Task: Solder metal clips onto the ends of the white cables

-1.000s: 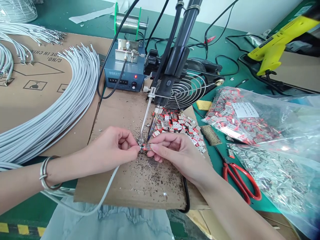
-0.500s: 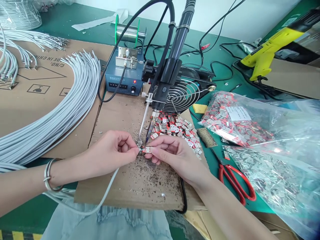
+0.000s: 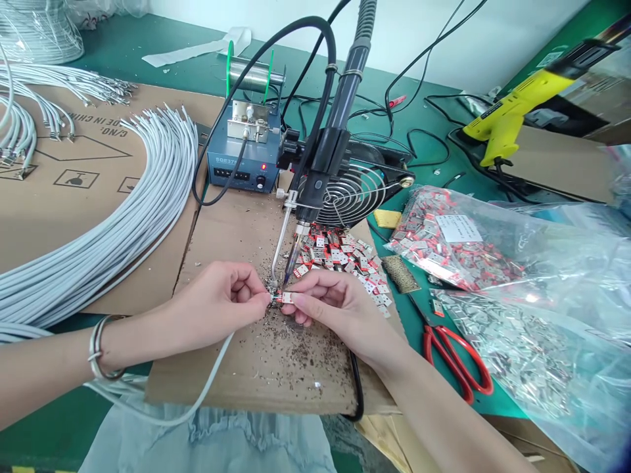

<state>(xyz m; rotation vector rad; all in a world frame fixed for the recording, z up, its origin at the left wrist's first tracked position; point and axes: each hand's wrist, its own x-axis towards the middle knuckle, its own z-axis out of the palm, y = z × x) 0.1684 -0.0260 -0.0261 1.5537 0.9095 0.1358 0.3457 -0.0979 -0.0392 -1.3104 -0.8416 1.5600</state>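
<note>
My left hand is pinched on the end of a grey cable that loops down toward my lap. My right hand is pinched on a small red and silver connector. Both meet just under the tip of a fixed soldering iron and its solder feed tube. They work over a piece of cardboard strewn with dark debris. A pile of red and silver connectors lies just behind my right hand.
A bundle of grey cables curves across the cardboard at left. A blue soldering station with a solder spool and a fan stand behind. Red scissors, plastic bags of parts and a yellow glue gun lie at right.
Both hands keep the same pinch under the iron tip. The view has tilted slightly, so everything has shifted a little left and down in the picture.
</note>
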